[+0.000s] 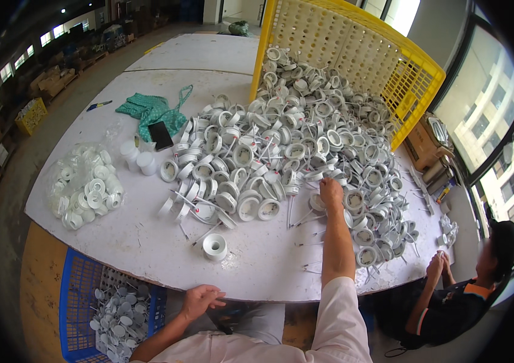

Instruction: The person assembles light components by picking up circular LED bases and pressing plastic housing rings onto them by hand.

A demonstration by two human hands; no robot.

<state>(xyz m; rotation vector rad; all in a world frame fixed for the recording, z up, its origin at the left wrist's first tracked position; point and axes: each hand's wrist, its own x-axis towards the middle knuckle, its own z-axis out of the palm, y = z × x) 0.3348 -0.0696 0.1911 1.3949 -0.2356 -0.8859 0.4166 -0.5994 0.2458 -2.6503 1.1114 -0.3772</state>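
The right hand (pixel 331 192) reaches far out over the surface (pixel 148 239) and rests on a big pile of white rings (pixel 305 139). The rings are round, flat and white, with thin wire legs sticking out. Its fingers curl down onto one ring, maybe pinching it, but I cannot tell for sure. The left hand (pixel 200 300) hangs open and holds nothing, near the edge of the surface. Just past it stands one white ring (pixel 214 246) alone. Below it, to the left, a blue crate (pixel 75 302) holds more white parts. Behind the pile leans a yellow crate (pixel 354 42).
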